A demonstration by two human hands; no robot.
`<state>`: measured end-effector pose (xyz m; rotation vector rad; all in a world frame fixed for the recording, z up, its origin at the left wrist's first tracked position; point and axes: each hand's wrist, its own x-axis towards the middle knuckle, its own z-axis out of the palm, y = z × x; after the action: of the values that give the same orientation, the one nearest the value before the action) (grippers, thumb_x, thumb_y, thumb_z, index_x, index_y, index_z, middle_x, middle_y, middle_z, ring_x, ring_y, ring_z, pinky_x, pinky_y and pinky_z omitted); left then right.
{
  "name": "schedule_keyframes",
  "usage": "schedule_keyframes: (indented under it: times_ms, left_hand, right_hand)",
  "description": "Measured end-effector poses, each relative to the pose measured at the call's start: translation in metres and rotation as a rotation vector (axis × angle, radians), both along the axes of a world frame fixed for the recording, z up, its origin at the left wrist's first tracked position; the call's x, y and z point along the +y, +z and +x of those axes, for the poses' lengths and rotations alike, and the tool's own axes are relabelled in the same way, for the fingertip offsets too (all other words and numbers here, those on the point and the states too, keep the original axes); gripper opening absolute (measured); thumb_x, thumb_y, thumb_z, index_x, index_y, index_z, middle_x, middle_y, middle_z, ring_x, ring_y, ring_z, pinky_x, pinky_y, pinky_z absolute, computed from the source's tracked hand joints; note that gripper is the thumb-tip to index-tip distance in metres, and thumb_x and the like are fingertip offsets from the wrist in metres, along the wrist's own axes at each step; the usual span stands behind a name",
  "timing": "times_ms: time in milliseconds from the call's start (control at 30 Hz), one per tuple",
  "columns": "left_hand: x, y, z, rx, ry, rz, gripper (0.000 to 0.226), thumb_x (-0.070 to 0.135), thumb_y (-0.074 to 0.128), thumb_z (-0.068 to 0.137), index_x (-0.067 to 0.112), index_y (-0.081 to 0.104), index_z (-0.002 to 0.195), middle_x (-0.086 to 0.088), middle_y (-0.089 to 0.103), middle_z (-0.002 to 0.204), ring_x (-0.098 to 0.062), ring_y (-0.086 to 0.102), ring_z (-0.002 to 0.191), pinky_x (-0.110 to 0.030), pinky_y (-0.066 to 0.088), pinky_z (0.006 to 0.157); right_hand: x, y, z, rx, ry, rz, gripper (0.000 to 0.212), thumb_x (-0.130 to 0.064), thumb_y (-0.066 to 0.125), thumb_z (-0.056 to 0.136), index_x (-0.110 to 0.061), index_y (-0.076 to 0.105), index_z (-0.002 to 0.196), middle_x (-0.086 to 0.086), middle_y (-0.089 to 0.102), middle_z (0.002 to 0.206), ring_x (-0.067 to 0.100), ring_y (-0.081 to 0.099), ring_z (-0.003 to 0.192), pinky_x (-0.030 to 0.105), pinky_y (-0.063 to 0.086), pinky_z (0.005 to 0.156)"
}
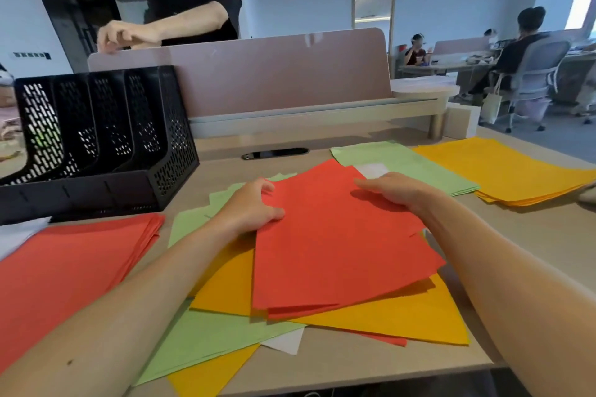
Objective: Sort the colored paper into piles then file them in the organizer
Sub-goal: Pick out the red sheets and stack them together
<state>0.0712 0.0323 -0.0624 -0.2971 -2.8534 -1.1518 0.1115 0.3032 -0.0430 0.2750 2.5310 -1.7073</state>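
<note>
A mixed heap of red, orange, green and white sheets (380, 316) lies in front of me, with red sheets (338, 251) on top. My left hand (248, 206) grips the left edge of the top red sheets, thumb on top. My right hand (395, 188) rests on their far right corner, fingers curled over the edge. A sorted red pile (71, 264) lies at the left, a green pile (406, 164) at the far right and an orange pile (506, 167) beyond it. The black mesh organizer (96, 135) stands at the back left, its slots holding nothing.
A pink desk divider (274, 74) runs along the back, with a person in black standing behind it. White sheets (16, 232) peek out at the far left. A cable slot (274, 153) sits mid-desk. The desk's front edge is close below the heap.
</note>
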Motion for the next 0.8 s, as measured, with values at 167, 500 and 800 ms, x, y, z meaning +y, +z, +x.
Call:
schedule_keyframes:
  times_ms: [167,500,800]
  left_hand:
    - [0.000,0.001,0.002,0.085,0.059,0.084,0.049,0.019,0.068,0.085,0.018,0.051,0.131,-0.007,0.060,0.129,-0.027,0.058,0.119,-0.034,0.045,0.094]
    - [-0.003,0.004,0.012,0.421,0.042,-0.028,0.038,0.033,0.076,0.081,0.022,0.053,0.110,0.008,0.056,0.100,-0.009,0.053,0.084,-0.027,0.040,0.074]
    - [0.042,0.020,0.124,0.666,-1.073,-0.337,0.032,0.040,0.081,0.078,0.016,0.068,0.094,0.005,0.064,0.089,-0.012,0.054,0.078,-0.026,0.042,0.072]
  right_hand:
    - [-0.005,-0.005,-0.002,-0.008,0.060,0.021,0.010,-0.011,0.074,0.083,-0.004,0.068,0.088,0.015,0.066,0.077,0.020,0.060,0.052,0.024,0.048,0.052]
    - [-0.013,-0.005,-0.002,0.023,0.010,0.076,0.009,-0.001,0.071,0.083,-0.002,0.063,0.087,0.014,0.062,0.071,0.012,0.057,0.038,0.016,0.044,0.042]
    - [-0.001,-0.010,0.008,0.066,-0.117,0.054,0.023,0.000,0.070,0.084,-0.007,0.055,0.069,0.005,0.055,0.050,0.009,0.051,0.031,0.015,0.039,0.035]
